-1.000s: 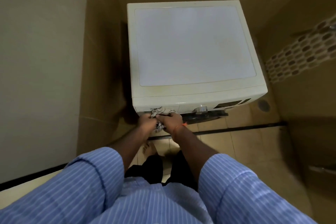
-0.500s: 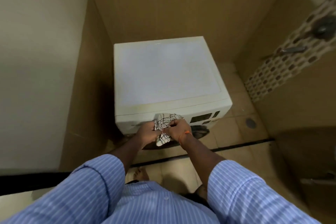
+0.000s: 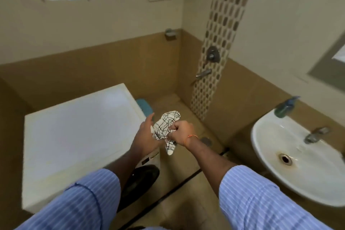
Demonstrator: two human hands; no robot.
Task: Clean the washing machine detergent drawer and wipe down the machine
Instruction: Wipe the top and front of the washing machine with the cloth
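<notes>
Standing beside the white washing machine (image 3: 74, 136), with the sink (image 3: 280, 155) at our right, we hold the checked cloth (image 3: 165, 125) up off its front corner; our right hand (image 3: 180, 131) fists around it, our left hand (image 3: 144, 136) cradles it with thumb raised

I can read no text; markings on the white washing machine's control panel (image 3: 149, 158), below my hands, are blurred.
</notes>
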